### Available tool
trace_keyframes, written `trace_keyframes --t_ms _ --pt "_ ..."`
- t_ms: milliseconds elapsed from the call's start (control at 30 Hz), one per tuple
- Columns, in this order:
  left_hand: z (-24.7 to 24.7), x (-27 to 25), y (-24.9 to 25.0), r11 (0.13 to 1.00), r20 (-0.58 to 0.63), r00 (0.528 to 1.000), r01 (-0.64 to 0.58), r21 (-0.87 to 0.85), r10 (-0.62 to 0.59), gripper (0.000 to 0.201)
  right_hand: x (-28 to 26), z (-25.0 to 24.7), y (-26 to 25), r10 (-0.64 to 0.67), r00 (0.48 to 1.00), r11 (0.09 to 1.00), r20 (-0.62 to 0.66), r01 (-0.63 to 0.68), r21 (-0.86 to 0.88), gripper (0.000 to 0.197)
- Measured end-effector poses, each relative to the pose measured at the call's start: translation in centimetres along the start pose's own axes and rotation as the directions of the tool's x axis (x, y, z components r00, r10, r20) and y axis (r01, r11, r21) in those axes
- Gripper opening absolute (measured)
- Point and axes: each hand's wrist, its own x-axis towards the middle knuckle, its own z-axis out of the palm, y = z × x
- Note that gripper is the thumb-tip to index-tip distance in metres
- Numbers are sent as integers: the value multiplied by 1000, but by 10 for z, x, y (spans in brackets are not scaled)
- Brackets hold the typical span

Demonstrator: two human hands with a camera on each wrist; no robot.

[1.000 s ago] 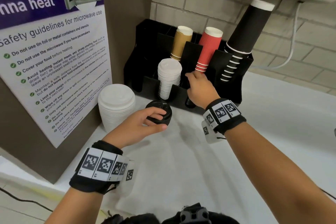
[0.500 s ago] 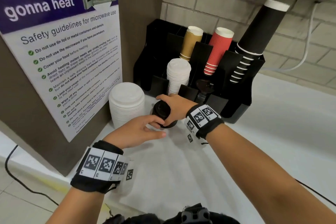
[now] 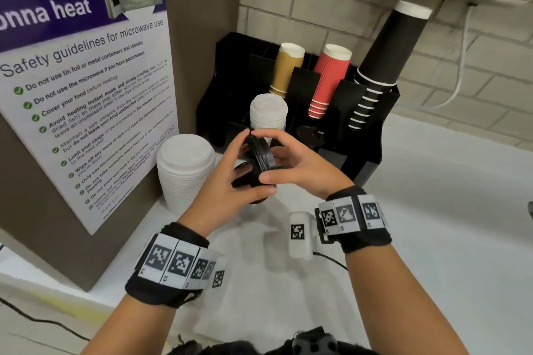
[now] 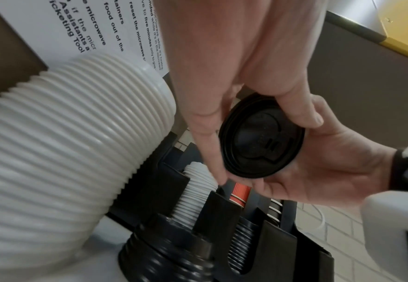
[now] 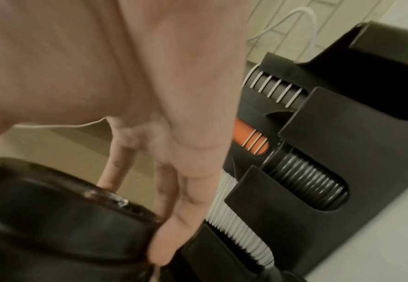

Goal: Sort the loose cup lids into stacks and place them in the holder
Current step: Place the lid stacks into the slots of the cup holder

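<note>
Centre frame: black lids pinched edgewise by left hand and right hand, fingers curled round rims. Likely light, thin, slippery plastic; best gripped at rim.

Even, bright indoor light in the head view, with soft shadows on the counter below both wrists. Wide-angle bending at the edges. Right wrist view dim and motion-blurred.
</note>
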Motion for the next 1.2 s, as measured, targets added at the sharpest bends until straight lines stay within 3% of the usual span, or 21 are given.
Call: trace_keyframes --t_ms 200,567,633,700,800,867,967,1067,1200 --pt "7 1 6 998 -4 999 -52 -25 51 96 -17 -7 -2 3 996 1000 -88 -2 13 63" --pt "9 4 5 998 47 997 61 18 -62 114 -10 -11 -6 -31 988 994 -152 15 -108 59" --pt "6 2 4 993 28 994 107 59 -109 103 1 -30 -8 -47 969 990 -241 13 -138 59" --pt "0 0 3 978 19 989 142 154 -147 78 12 -57 -9 -52 925 974 -376 -37 -225 60" --pt "-9 -3 0 952 51 981 169 255 -188 52 28 -97 -7 3 901 838 -435 -240 -490 63" --pt "-13 -6 -1 942 66 977 176 284 -203 48 40 -113 -3 98 907 703 -408 -354 -617 68" --pt "-15 -8 -2 934 77 971 194 299 -227 47 54 -119 4 192 911 557 -365 -407 -724 73" --pt "-19 -10 -2 929 77 967 209 306 -243 46 63 -114 10 204 919 493 -338 -394 -776 73" --pt "-22 -11 0 924 71 963 226 310 -259 45 65 -110 18 207 923 478 -324 -384 -790 73"
